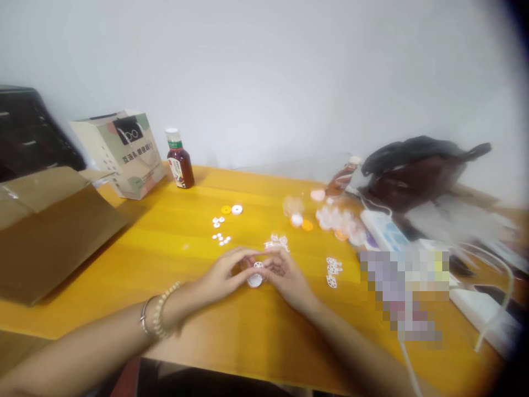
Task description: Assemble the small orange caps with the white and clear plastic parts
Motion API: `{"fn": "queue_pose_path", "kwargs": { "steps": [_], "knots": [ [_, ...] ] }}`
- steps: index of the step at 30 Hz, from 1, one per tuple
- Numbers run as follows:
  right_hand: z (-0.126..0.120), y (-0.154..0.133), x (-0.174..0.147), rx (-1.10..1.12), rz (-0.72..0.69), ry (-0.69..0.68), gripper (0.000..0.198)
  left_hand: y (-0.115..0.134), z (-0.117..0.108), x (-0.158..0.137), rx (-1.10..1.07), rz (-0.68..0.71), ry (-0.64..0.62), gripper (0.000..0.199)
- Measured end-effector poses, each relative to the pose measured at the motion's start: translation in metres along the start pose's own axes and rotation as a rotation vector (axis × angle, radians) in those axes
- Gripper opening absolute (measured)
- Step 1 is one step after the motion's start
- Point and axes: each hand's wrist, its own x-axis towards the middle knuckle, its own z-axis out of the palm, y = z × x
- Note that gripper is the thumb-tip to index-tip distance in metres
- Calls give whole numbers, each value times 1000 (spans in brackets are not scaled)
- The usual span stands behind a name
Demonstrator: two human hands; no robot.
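Yellow wood shows between the forearms down to the near edge of the glossy yellow wooden table [248, 344]; one brown cardboard box [61, 237] bounds the left side. Beyond the hands lie one yellow disc [226, 210], one white disc [237, 209] and three small white round pieces [217, 225]. The left hand [231, 270] and right hand [291, 275] arch inward, thumbs nearly meeting, around one white spoked plastic wheel [258, 265] above one round white piece [255, 280]; which hand grips either, I cannot tell.
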Motion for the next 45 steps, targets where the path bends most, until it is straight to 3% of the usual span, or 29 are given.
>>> {"fn": "queue_pose_path", "kwargs": {
  "steps": [6, 9, 13, 17, 23, 26, 30, 41, 45],
  "knots": [
    [4, -2, 0, 45, 74, 44, 28, -13, 5, 5, -350, -129, -12, 24],
    [3, -2, 1, 75, 116, 37, 25, -13, 5, 6, -391, -143, 0, 22],
    [1, -1, 2, 97, 124, 83, 24, -13, 3, 9, -270, -106, 49, 19],
    [0, 0, 2, 81, 113, 179, 26, -22, -6, 18, 26, 10, 123, 18],
    [2, 0, -1, 73, 125, 112, 31, -31, -9, 44, 335, 169, -123, 32],
    [2, -1, -2, 75, 112, 122, 29, -34, 2, 58, 350, 191, -174, 36],
    [-1, 2, 0, 76, 114, 104, 29, -39, 12, 70, 343, 203, -175, 26],
    [-3, 5, 3, 86, 128, 84, 28, -36, 12, 69, 269, 82, -129, 17],
    [-3, 5, 3, 92, 130, 89, 28, -41, 12, 69, 214, 99, -71, 12]
  ]
}}
